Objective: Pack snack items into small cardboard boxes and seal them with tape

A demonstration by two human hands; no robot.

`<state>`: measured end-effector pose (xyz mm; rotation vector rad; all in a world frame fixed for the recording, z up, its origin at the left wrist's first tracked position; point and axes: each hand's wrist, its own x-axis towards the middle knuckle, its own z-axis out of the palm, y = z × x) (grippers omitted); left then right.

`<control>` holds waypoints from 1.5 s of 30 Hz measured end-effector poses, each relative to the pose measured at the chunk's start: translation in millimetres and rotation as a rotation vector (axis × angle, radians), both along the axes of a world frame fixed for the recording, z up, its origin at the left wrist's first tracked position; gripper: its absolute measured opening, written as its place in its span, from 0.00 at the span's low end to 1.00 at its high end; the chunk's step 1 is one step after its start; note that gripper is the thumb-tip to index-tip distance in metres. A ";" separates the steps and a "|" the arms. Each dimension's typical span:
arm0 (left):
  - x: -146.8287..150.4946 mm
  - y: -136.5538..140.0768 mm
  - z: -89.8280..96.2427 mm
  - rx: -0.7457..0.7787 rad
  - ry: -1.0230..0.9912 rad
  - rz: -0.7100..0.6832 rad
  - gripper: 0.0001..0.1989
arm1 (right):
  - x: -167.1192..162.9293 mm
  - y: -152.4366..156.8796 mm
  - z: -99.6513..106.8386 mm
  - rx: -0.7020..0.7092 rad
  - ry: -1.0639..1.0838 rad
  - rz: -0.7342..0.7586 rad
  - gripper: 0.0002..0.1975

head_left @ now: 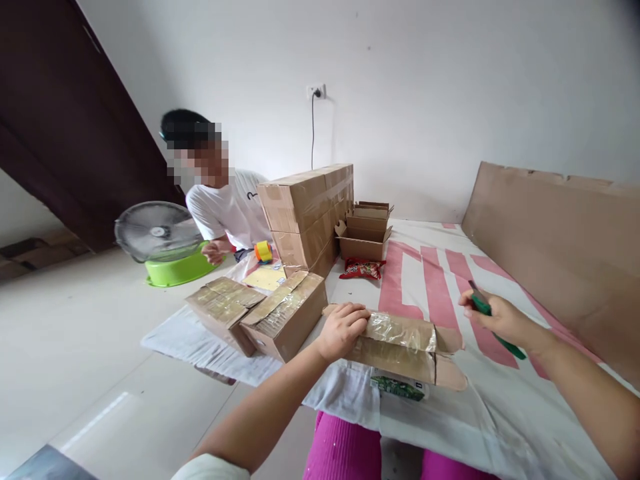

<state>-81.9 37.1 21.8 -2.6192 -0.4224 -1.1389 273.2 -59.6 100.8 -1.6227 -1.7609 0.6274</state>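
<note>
My left hand (345, 330) curls its fingers over the near-left part of a cardboard box (395, 352) at the table's front edge. Shiny clear tape covers the box top, and its right-end flaps stick out. Under those flaps shows a green-and-white printed package (400, 385), partly hidden. To the right, my right hand (500, 321) is closed around a green utility knife (481, 305) and held apart from the box. Its dark tip points up and left. Two taped cardboard boxes (293, 320) sit left of my left hand.
Stacked taped boxes (310, 217) stand at the back, beside open boxes (365, 240) and a red snack packet (363, 268). A co-worker in a white shirt (225, 210) sits at left near a tape roll (263, 251), a fan (159, 231) and a green basin (177, 270). A large cardboard sheet (555, 247) leans at right.
</note>
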 end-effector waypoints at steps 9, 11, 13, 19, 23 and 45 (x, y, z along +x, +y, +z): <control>4.6 -5.7 1.2 -0.009 -0.001 -0.002 0.11 | -94.3 -11.9 -1.0 0.058 -0.372 0.437 0.12; 4.1 -6.2 0.6 -0.005 -0.002 -0.011 0.11 | -97.6 -9.2 -3.4 0.092 -0.396 0.432 0.09; 3.2 -5.9 0.3 0.003 0.000 -0.016 0.11 | -92.1 -6.5 -3.1 0.104 -0.401 0.440 0.08; -6.8 -1.3 3.0 -0.007 -0.072 0.044 0.13 | -22.5 0.2 -11.3 0.038 -0.408 0.228 0.11; -3.9 -4.3 0.4 -0.010 -0.048 -0.006 0.13 | 14.6 5.8 -19.6 0.136 -0.249 -0.095 0.11; 8.6 -7.4 2.4 -0.062 -0.150 -0.039 0.08 | -148.6 63.9 7.9 -0.034 -0.375 0.143 0.05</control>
